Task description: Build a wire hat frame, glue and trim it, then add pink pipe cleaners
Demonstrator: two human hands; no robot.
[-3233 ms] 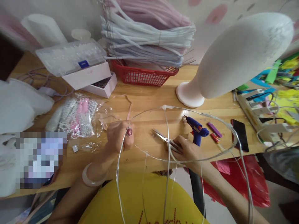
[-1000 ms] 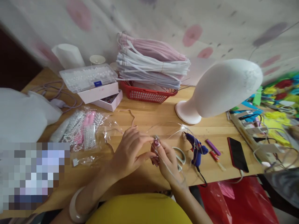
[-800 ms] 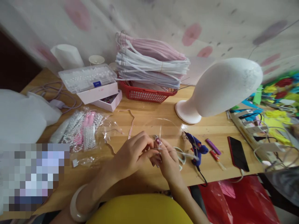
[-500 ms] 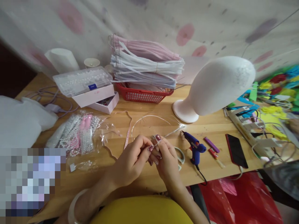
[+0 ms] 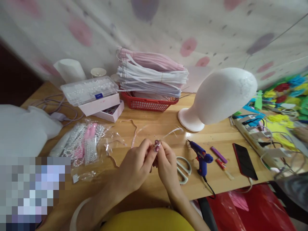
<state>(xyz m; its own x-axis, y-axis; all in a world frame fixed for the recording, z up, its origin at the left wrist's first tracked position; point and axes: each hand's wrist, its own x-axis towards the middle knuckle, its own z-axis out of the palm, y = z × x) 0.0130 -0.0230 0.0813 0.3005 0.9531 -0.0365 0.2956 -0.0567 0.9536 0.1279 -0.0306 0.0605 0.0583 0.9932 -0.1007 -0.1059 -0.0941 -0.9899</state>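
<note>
Across the wooden surface (image 5: 154,119) lie bagged pearl strands (image 5: 80,141) at left, a red basket (image 5: 150,104) at upper centre, and a blue glue gun (image 5: 201,157) and phone (image 5: 244,161) at right.

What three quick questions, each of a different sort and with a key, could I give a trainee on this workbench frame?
1. Multiple choice: what is piled on the red basket?
a) strings of pearls
b) bundles of pink and white strips
c) yellow flowers
2. True or false: the blue glue gun lies nearer to the hands than the black phone does.
3. Fill in the blank: the pale handles of the scissors show beside the person's ____.

Key: 1. b; 2. true; 3. right hand.
</note>
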